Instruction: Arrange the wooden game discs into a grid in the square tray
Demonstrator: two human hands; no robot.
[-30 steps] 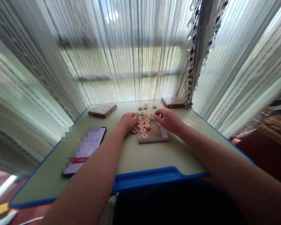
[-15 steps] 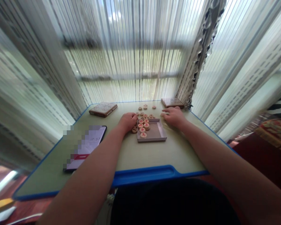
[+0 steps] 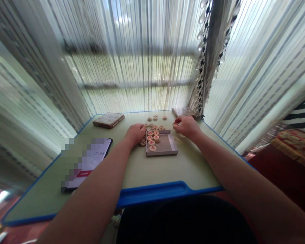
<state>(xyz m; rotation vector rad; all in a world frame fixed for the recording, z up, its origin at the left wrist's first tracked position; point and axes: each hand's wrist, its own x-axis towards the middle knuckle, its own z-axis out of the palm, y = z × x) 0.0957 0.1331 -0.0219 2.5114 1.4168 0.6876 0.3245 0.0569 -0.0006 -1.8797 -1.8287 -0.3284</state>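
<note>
A shallow open box [image 3: 169,144] stands mid-table with several round wooden Chinese chess pieces [image 3: 151,142] marked in red along its left side. My left hand [image 3: 136,133] rests at the box's upper left corner, its fingers curled in; whatever they hold is hidden. Loose pieces [image 3: 142,143] lie just beside it, partly under the fingers. To the right of the box, my right hand [image 3: 187,126] pinches a single pale Chinese chess piece [image 3: 174,125] between thumb and fingers, low over the tabletop. More pieces [image 3: 155,127] cluster behind the box.
A few pieces [image 3: 155,117] sit farther back. Flat boxes stand at the far left [image 3: 108,120] and far right [image 3: 183,111]. A phone [image 3: 91,164] lies left of my left forearm. The table's blue front edge [image 3: 155,194] is near my body; curtains hang behind.
My right hand's fingers have gone from spread to pinched around a piece. My left hand stays by the box. The whole view has shifted slightly.
</note>
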